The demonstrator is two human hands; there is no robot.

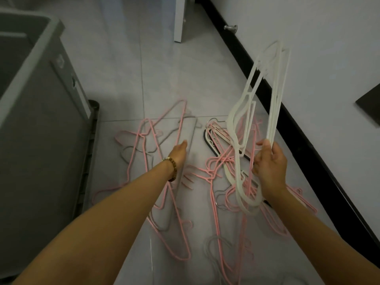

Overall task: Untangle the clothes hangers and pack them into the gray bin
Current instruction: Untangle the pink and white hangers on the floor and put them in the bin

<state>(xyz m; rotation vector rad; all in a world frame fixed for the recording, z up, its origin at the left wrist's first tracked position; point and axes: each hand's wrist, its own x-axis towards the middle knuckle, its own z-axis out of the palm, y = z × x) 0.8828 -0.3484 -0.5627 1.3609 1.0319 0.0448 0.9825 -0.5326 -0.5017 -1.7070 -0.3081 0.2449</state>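
Note:
A tangle of pink hangers (174, 161) with a few grey ones (192, 130) lies spread on the tiled floor. My right hand (270, 167) is shut on a bunch of white hangers (265, 95), held upright above the pile, their hooks hanging down near my wrist. My left hand (180, 151), a bead bracelet on its wrist, reaches down over the pink and grey hangers with fingers extended, holding nothing. The gray bin (37, 120) stands at the left; what is in it is hidden.
A black hanger (211, 145) lies under the pile in the middle. A black baseboard (308, 124) and white wall run along the right. A white furniture leg (180, 19) stands at the back. A doorstop (231, 27) sticks out from the wall.

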